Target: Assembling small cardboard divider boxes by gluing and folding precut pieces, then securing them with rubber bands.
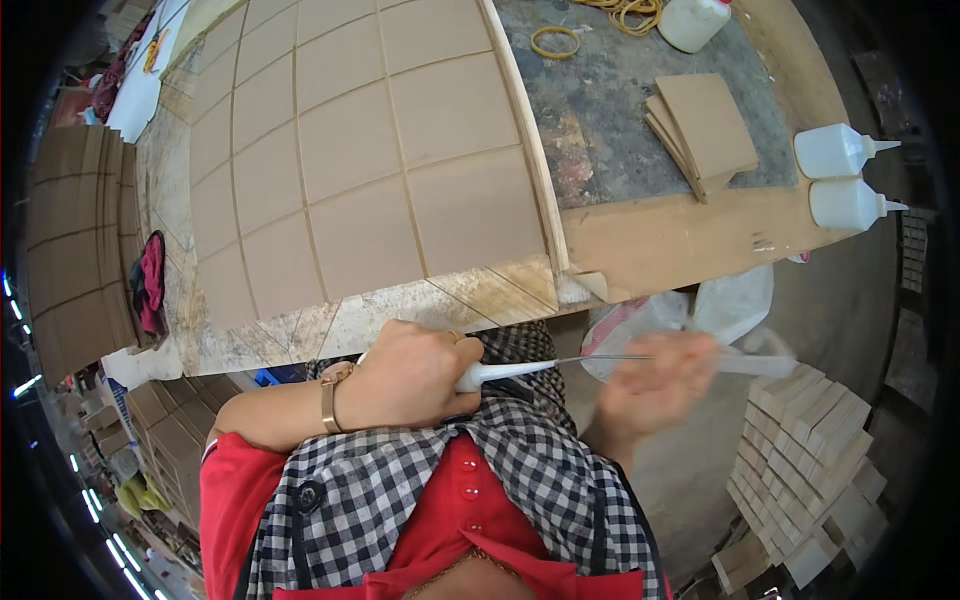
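In front of my waist my left hand (420, 370) is closed around a white squeeze bottle (500, 373). Its tapered nozzle points right, and most of its body is hidden inside the fist. My right hand (660, 385), smeared by motion, grips a thin metal rod with a whitish handle (757, 364) that sticks out to the right. The rod's thin end lies at the nozzle's tip; whether it is inside the nozzle I cannot tell. Ahead of my hands, brown cardboard panels (355, 165) lie in a grid on the table, beside a wooden strip (535, 150).
On the table's right part are stacked cardboard pieces (708, 130), a roll of tape (555, 42), yellow bands (635, 14) and a white jar (693, 25). Two white nozzle bottles (832, 152) lie at the right edge. Pale stacked blocks (800, 460) stand lower right; cardboard stacks (80, 240) stand left.
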Tool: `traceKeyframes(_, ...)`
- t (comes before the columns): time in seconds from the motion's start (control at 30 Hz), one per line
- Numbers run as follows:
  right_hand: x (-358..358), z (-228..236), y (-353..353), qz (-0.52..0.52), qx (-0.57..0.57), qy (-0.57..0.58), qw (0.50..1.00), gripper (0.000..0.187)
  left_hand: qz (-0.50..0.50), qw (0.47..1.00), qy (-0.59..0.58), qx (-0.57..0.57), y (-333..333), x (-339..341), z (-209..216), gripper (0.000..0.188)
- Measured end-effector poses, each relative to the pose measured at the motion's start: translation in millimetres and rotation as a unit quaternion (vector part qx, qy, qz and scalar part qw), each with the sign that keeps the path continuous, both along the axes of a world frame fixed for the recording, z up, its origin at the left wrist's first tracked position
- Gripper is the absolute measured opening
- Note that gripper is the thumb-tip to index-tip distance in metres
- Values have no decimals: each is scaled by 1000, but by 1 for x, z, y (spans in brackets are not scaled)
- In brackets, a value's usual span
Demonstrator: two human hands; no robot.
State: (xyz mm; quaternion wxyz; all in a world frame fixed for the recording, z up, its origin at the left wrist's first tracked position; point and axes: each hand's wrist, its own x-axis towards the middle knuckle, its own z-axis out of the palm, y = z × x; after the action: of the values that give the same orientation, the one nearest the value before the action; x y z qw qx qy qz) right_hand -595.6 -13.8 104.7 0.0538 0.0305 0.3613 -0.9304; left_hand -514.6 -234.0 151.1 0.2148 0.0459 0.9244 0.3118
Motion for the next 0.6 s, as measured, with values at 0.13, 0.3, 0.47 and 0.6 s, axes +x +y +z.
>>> traceKeyframes(0.13,-26,27,13,-122,163,32,979,21,-6,1000,6,-1,0,3,2,25)
traceKeyframes(0.3,13,9,-26,74,81,64,992,20,-10,1000,22,2,0,1,-1,24)
traceKeyframes(0.47,-44,23,55,-96,-33,69,992,19,-4,999,50,12,1,14,-2,23)
traceKeyframes(0.6,-79,6,112,-134,-16,89,987,19,12,998,60,-4,1,15,4,24)
